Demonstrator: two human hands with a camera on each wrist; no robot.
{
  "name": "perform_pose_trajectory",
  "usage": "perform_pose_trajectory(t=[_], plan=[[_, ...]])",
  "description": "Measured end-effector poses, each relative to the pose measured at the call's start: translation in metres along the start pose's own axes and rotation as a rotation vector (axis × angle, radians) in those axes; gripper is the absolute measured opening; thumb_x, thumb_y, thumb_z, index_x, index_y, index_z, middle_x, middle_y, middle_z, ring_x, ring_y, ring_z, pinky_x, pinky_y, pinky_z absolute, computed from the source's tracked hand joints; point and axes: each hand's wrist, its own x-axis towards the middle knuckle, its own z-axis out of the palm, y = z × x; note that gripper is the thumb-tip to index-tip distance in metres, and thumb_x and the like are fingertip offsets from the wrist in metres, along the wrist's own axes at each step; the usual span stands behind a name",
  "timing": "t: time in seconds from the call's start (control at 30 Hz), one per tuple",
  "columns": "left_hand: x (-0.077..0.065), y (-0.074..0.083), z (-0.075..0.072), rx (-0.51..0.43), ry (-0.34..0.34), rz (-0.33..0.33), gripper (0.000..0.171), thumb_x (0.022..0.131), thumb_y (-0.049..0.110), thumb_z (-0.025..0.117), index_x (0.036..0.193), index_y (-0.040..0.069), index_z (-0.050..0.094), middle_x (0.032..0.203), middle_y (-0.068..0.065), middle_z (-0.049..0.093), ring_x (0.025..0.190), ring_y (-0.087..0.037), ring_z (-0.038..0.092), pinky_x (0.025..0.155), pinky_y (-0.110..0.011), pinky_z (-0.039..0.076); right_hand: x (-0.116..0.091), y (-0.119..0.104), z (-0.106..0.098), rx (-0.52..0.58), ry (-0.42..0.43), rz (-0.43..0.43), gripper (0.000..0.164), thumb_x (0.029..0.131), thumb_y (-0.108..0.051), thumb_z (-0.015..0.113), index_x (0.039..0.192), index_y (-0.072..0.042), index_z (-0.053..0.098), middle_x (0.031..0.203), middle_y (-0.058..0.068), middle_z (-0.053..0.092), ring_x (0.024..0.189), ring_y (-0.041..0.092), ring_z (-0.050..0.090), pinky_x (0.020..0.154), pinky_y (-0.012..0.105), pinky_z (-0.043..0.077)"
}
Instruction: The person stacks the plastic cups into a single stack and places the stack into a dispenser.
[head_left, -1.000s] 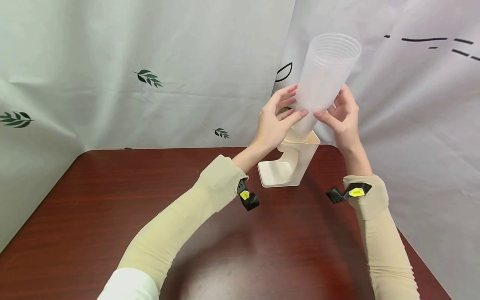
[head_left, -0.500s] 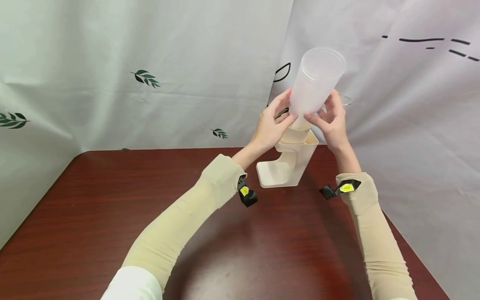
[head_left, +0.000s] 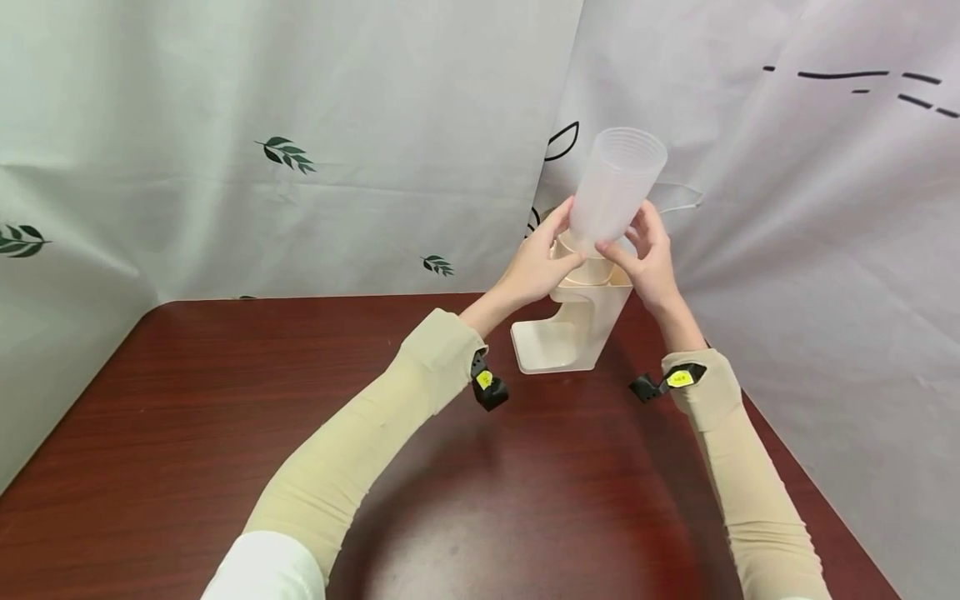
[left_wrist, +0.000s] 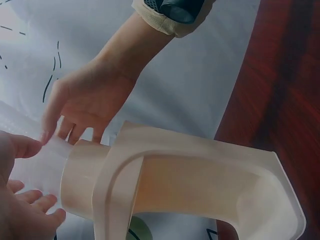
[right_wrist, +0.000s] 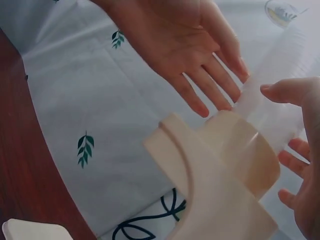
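A tall stack of translucent plastic cups [head_left: 620, 187] leans slightly right in the head view. Its lower end is inside the round collar of a cream cup dispenser [head_left: 606, 317] that stands on the table. My left hand [head_left: 534, 265] holds the stack from the left, thumb in front. From the other side my right hand [head_left: 647, 260] holds it low down, just above the collar. In the left wrist view the collar [left_wrist: 82, 177] surrounds the cups. The right wrist view shows both hands' fingers about the stack [right_wrist: 272, 100]; the cups' bottom is hidden in the dispenser.
The dispenser rests near the back edge of a dark red wooden table [head_left: 262, 400]. Behind and to the right hangs a pale curtain [head_left: 375, 167] with leaf prints, close to the hands.
The stack of cups has sunk lower into the dispenser and shifted left. Both hands have moved down and a little left with it. The dispenser has stayed in place.
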Motion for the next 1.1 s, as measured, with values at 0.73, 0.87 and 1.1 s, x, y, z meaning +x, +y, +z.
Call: perform_pose_trajectory(t=[0.73,0.87,1.1], plan=[[-0.003,0.001,0.001,0.154,0.024,-0.101,0.064,0.091,0.016,0.059,0.148,0.003,0.033,0.152,-0.012,0.037,0.142,-0.024,0.032,0.117,-0.036,0.028,-0.010,0.005,0.000,-0.168,-0.047,0.143,0.062,0.084,-0.003,0.062,0.140,0.000,0.036,0.122,-0.011,0.049,0.119,0.007,0.044,0.107,0.038,0.034],[-0.002,0.001,0.002,0.166,0.035,-0.115,0.062,0.091,0.018,0.059,0.147,0.004,0.035,0.152,-0.011,0.037,0.142,-0.023,0.032,0.118,-0.035,0.028,-0.012,0.005,-0.001,-0.194,-0.056,0.169,0.061,0.085,-0.005,0.062,0.140,0.003,0.037,0.120,-0.010,0.048,0.120,0.008,0.042,0.109,0.043,0.034],[0.004,0.012,0.001,0.288,0.103,0.098,0.069,0.094,0.020,0.054,0.153,0.006,0.021,0.161,-0.007,0.020,0.149,-0.016,0.014,0.122,-0.027,0.012,-0.015,0.005,0.000,-0.250,-0.084,0.206,0.054,0.088,-0.010,0.061,0.137,0.002,0.043,0.128,0.004,0.048,0.122,0.011,0.043,0.111,0.045,0.035]])
